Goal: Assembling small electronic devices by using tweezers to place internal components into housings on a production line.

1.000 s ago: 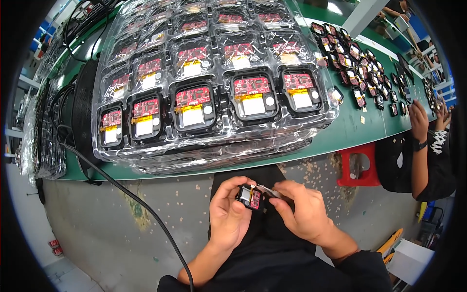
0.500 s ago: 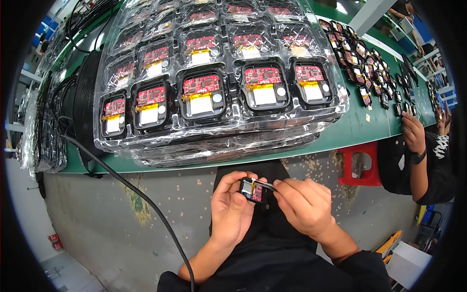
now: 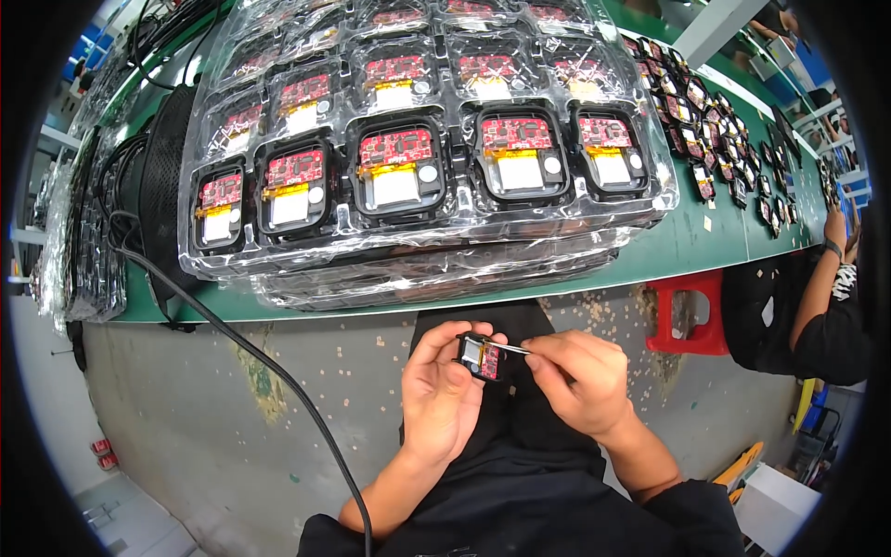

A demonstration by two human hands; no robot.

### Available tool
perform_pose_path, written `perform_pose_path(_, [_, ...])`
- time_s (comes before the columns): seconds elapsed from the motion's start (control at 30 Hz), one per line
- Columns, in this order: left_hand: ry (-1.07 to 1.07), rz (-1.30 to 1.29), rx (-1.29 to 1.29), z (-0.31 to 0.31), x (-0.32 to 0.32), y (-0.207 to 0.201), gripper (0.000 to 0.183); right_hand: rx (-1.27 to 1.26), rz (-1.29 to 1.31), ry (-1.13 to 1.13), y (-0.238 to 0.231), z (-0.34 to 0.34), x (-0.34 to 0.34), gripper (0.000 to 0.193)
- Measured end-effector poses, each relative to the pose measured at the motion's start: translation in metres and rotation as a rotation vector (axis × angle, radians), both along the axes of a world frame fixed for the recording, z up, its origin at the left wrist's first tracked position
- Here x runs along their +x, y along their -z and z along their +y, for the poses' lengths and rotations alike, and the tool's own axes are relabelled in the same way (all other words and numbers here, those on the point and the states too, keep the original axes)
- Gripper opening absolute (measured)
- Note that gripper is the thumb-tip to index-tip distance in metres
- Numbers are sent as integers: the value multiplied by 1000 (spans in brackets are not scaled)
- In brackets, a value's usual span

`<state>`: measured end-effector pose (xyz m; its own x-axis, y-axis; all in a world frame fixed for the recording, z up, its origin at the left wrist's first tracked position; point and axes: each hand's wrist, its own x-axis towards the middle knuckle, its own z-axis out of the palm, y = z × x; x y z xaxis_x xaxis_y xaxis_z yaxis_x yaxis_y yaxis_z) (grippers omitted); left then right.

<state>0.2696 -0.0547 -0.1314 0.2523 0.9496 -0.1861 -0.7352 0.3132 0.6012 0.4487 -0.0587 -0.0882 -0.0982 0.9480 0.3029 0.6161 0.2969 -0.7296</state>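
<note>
Stacked clear trays (image 3: 427,246) of red circuit boards (image 3: 396,147) on green bench (image 3: 687,243); red stool (image 3: 687,313); black cable (image 3: 251,357).

Your left hand (image 3: 445,395) and right hand (image 3: 575,381) meet over your lap, small module (image 3: 480,356) between them. Just beyond is the table (image 3: 705,243), with stacked trays (image 3: 418,158) of circuit boards on it. Loose modules (image 3: 733,158) lie far right, stool (image 3: 687,311) right, cable (image 3: 241,353) left.

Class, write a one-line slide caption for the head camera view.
Left hand holds a small black module while the right hand applies tweezers to it, below stacked clear trays of red circuit boards.
</note>
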Motion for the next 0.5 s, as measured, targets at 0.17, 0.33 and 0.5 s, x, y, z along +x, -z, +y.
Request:
perform_pose_path(0.17, [-2, 10, 2, -1, 1, -1, 56, -33, 1, 2, 0, -1, -1, 16])
perform_pose_path(0.33, [-5, 25, -15, -2, 2, -4, 57, -43, 8, 12, 2, -2, -5, 18])
perform_pose_path(0.5, [-50, 46, -29, -4, 4, -5, 57, 143, -176, 13, 10, -6, -9, 24])
